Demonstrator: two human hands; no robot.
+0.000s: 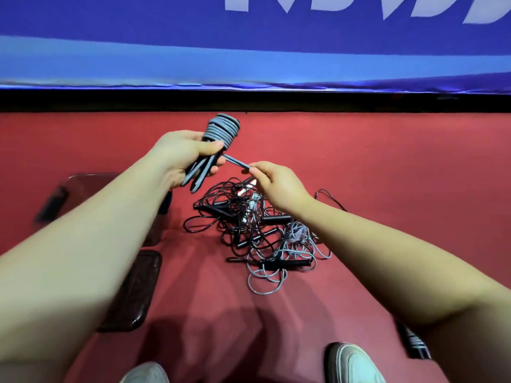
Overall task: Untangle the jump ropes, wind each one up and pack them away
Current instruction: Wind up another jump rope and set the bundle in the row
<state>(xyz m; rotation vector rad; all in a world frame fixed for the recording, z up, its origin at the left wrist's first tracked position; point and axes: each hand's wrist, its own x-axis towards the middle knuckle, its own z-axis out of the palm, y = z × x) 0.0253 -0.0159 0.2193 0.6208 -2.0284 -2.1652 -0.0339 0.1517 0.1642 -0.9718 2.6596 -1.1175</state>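
While one rope [223, 129] is coiled, one tangle [250, 226] lies.

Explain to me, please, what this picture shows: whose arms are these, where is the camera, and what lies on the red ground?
There is no machine here: these are a person's two bare arms. The only camera sits on the person's head and looks down, so the shoes appear at the bottom. The left hand grips a wound grey rope bundle, and the right hand pinches its loose grey end. On the red floor lies a tangle of black and grey jump ropes with black handles.
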